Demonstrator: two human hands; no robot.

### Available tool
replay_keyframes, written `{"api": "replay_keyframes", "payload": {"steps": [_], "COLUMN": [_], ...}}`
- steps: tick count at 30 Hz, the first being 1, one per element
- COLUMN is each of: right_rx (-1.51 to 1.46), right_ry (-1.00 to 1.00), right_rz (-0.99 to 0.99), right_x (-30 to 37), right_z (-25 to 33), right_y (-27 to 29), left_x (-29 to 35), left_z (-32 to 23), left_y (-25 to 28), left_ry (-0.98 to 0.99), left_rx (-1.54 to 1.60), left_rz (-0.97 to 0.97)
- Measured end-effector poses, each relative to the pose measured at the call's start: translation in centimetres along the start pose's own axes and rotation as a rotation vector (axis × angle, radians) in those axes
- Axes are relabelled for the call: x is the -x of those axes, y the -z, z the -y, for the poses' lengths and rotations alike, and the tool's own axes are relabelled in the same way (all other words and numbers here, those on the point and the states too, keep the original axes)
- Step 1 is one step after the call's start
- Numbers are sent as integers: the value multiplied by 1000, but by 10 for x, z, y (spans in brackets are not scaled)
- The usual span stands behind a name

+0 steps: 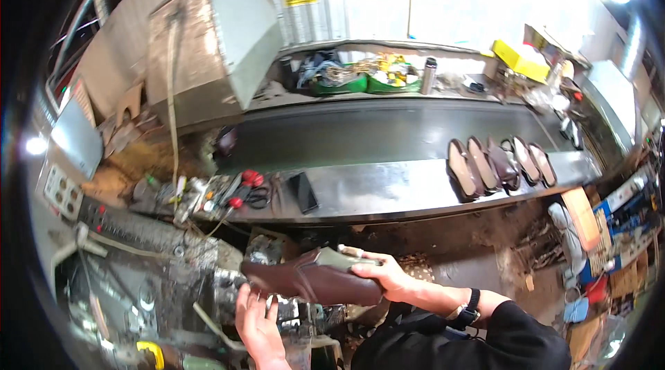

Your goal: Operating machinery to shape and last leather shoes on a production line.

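Observation:
A dark brown leather shoe (312, 283) lies sideways in front of me, with a greyish-green piece, which looks like a shoe last, in its top opening. My right hand (388, 277) is closed on it at that opening, on the right, with the thumb on the near side. Below the other end of the shoe is my left hand (258, 325), fingers spread and pointing up. Its fingertips are at the shoe's lower edge; whether they press on it I cannot tell.
Beyond the shoe runs a long metal-edged bench (388, 190). Several brown shoes (485, 166) stand in a row at its right. A black phone (303, 192), scissors (258, 197) and small tools lie at its left. A greasy machine (145, 287) stands left of my hands.

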State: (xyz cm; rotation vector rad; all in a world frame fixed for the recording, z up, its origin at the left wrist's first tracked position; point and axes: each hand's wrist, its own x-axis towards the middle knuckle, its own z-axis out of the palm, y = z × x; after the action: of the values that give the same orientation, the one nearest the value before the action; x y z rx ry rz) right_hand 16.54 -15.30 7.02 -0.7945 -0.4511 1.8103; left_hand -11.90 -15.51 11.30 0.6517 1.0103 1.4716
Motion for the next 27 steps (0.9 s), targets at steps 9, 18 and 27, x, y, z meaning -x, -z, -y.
{"api": "replay_keyframes", "payload": {"steps": [9,18,27], "right_rx": [-85,144,-547], "right_ry": [555,1093,734], "right_rz": [-741,-1150,-1270], "right_x": [25,82,72], "right_z": [129,343,355], "right_y": [225,396,568], "left_x": [-51,-86,-19], "left_z": [51,62,-40], "left_y": [-28,7,44], "left_ry": [92,-147,-621], "left_rx": [-236,-453,-1919], "left_rz": [-70,-533,-1166]}}
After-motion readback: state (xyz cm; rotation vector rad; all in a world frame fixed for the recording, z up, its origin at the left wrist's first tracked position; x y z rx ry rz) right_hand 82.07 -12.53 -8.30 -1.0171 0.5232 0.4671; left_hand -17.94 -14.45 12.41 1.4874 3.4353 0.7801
